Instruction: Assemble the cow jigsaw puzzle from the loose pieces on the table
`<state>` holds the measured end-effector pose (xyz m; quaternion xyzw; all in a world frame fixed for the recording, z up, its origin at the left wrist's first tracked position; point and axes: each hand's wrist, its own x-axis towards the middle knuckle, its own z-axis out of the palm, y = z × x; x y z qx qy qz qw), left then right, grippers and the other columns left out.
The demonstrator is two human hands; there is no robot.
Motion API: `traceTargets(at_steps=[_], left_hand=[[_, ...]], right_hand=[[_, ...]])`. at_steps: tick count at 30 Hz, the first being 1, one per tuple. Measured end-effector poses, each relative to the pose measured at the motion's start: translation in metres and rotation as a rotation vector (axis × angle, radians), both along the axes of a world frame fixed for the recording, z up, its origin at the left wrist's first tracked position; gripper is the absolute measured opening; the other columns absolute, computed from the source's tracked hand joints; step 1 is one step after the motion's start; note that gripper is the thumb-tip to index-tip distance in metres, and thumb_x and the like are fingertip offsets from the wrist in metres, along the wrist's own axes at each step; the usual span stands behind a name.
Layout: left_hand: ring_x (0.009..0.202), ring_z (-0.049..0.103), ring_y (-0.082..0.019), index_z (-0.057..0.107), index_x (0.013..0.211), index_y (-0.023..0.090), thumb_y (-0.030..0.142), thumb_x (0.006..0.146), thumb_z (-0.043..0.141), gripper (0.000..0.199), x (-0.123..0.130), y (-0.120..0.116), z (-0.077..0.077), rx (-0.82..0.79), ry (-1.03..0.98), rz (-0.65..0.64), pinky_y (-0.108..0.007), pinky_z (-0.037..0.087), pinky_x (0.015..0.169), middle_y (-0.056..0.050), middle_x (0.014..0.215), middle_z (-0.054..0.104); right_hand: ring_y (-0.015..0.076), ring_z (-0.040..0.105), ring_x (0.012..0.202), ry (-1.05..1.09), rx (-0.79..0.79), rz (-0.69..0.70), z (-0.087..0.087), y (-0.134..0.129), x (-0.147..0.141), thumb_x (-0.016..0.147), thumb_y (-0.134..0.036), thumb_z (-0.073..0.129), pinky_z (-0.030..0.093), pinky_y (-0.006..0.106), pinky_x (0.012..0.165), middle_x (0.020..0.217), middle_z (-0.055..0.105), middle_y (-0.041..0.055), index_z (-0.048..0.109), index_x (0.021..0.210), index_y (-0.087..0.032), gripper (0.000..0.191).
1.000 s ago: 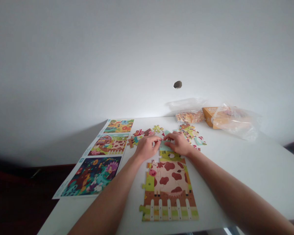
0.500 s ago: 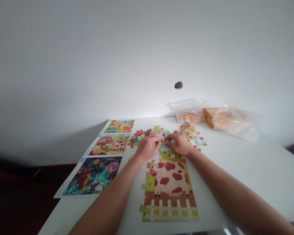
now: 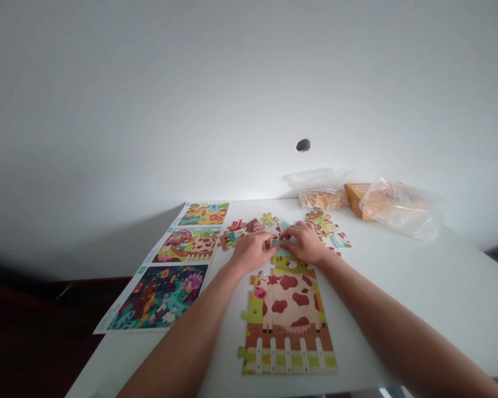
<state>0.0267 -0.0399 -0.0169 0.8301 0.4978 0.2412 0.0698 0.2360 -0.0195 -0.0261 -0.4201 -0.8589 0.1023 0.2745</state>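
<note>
A partly joined jigsaw puzzle [image 3: 290, 315] of a spotted cow behind a white fence lies flat on the table. At its far edge, my left hand [image 3: 252, 251] and my right hand [image 3: 307, 243] face each other with fingers curled. Between their fingertips is a pale blue-grey puzzle piece [image 3: 279, 243], gripped from both sides. Whether it is joined to the light blue edge below cannot be made out. Loose puzzle pieces [image 3: 235, 237] lie just beyond my left hand, and more loose pieces [image 3: 323, 224] lie past my right hand.
On the left lies a sheet [image 3: 149, 262] printed with three pictures, one showing the cow. At the back stand a clear bag of pieces [image 3: 323, 199] and an orange box [image 3: 357, 200] partly under a clear plastic bag [image 3: 410, 213]. A white wall [image 3: 249, 110] rises behind the table.
The puzzle piece between my hands now shows its pale face, tipped more toward me. My fingers have shifted slightly apart around it; the joined puzzle has stayed put.
</note>
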Motion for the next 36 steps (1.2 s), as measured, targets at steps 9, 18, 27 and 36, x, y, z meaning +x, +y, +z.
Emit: traceTargets(at_steps=[9,18,27,36], left_hand=[[0.095,0.068,-0.022,0.070,0.107,0.027,0.033,0.083,0.067,0.024,-0.0009,0.0001,0.0002,-0.003,0.016,-0.001,-0.031,0.051,0.083,-0.001,0.104,0.073],[0.086,0.068,-0.021,0.069,0.101,0.026,0.032,0.082,0.069,0.020,-0.0004,-0.0011,0.0023,-0.025,0.023,0.032,-0.029,0.051,0.077,-0.001,0.096,0.073],[0.085,0.067,-0.020,0.067,0.104,0.026,0.033,0.084,0.066,0.022,-0.0002,-0.0008,0.0026,-0.060,0.054,0.040,-0.030,0.048,0.076,0.001,0.096,0.072],[0.090,0.067,-0.021,0.067,0.106,0.027,0.029,0.086,0.062,0.021,-0.0005,-0.0004,0.0021,-0.083,0.062,0.050,-0.030,0.048,0.079,0.001,0.100,0.072]], right_hand=[[0.0233,0.055,0.095,0.021,0.013,0.014,-0.0029,0.0007,-0.0001,0.091,-0.037,0.066,0.031,0.038,0.086,0.094,0.071,0.0037,0.070,0.095,-0.024,0.014],[0.0233,0.055,0.095,0.040,0.017,0.021,-0.0023,0.0010,0.0000,0.091,-0.042,0.065,0.032,0.039,0.088,0.095,0.071,0.0044,0.070,0.099,-0.024,0.021],[0.0233,0.055,0.095,0.053,0.037,0.034,-0.0060,0.0031,0.0002,0.092,-0.044,0.064,0.032,0.039,0.088,0.094,0.071,0.0043,0.069,0.100,-0.024,0.023],[0.0230,0.055,0.095,0.049,0.037,0.035,-0.0051,0.0028,0.0006,0.089,-0.036,0.068,0.033,0.039,0.087,0.094,0.071,0.0028,0.068,0.100,-0.024,0.016]])
